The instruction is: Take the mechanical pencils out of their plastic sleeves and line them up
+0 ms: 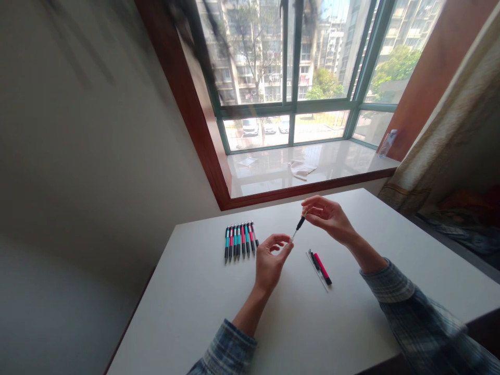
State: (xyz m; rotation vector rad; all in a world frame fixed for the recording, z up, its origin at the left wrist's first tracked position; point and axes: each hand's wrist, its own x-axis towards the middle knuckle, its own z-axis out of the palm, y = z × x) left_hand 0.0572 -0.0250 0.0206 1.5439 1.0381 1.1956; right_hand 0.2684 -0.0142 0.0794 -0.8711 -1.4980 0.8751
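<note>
Over the white table (219,291), my two hands hold opposite ends of a slim pen assembly. My right hand (328,214) pinches the upper end, with a black pen grip (300,223) pointing down and left from its fingertips. From the grip a thin pale rod (294,235) runs to my left hand (270,260), whose thumb and index finger close on its lower end. Below and to the right lie a pink pen barrel (321,264) with a black end, a black pen part (314,260) and a thin white refill (317,272).
Several pens (239,242) in teal, pink and black lie side by side left of my left hand. Behind the table is a window sill (265,174) with a crumpled white item (301,169) and a clear bottle (387,142). A curtain (433,130) hangs at right.
</note>
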